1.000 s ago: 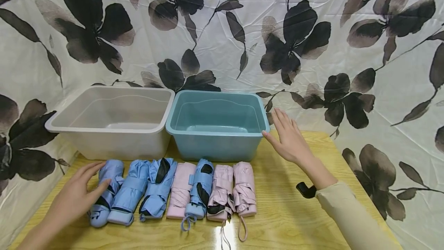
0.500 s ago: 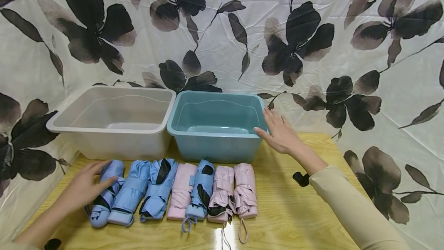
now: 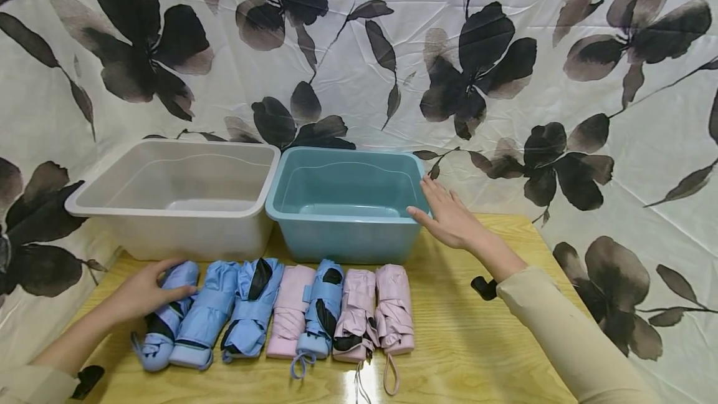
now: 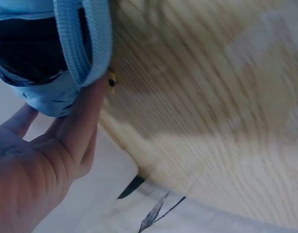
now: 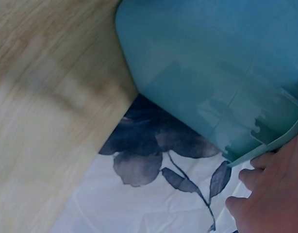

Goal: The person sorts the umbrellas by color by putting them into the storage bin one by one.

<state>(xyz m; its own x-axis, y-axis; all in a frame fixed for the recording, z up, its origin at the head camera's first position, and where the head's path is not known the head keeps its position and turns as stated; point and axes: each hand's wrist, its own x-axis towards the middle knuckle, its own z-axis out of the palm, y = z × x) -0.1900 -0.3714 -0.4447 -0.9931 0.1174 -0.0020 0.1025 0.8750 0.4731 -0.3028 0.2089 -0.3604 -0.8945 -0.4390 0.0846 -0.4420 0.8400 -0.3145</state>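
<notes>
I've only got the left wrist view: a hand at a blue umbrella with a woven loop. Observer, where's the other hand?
Observer: In the head view, the right hand is at the right-hand rim of a teal bin.
Operator: Okay, what lies alongside my blue umbrella?
Observer: Six more, in a row to its right: three blue umbrellas and three pink umbrellas.
Operator: And what colour ends the row?
Observer: Pink; that's the rightmost umbrella.

Left hand (image 3: 141, 292) curved in a grip, thumb apart from fingers, right hand (image 3: 450, 219) outstretched, fingers extended
</notes>
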